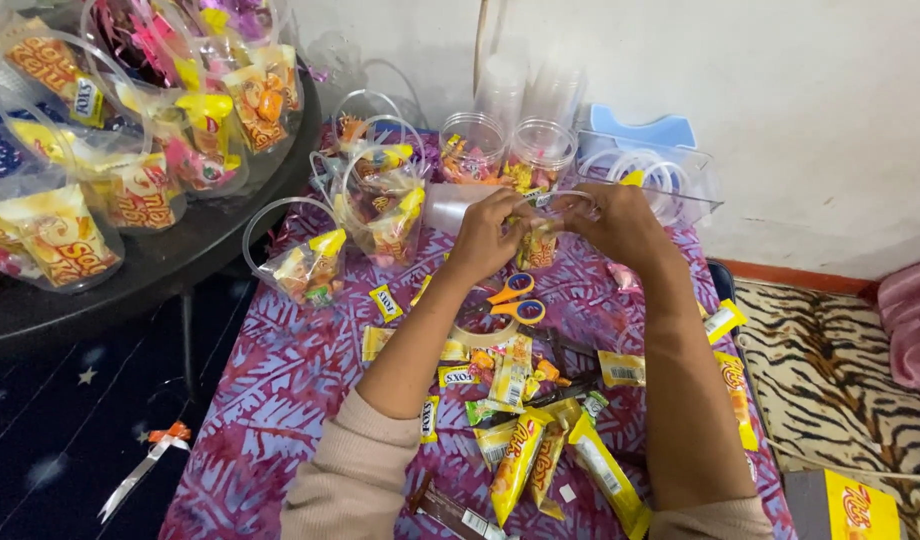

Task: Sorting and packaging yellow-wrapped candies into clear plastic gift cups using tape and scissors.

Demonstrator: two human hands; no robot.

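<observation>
My left hand [487, 236] and my right hand [620, 224] are raised together over the purple patterned cloth [280, 380]. Both hold a clear plastic cup [542, 228] filled with orange and yellow snack packets, fingers pinched at its rim. Just below the hands lie orange-handled scissors [512, 298] and a roll of tape [480, 335]. Loose yellow and orange snack packets [520, 455] are scattered on the cloth between my forearms.
Filled clear cups with looped handles [380, 205] stand at the cloth's far left. More filled cups crowd a dark round table [170, 260] at the left. Empty clear cups [530, 95] and a clear tray [670, 180] stand by the wall. A tiger-print rug [840, 370] lies at the right.
</observation>
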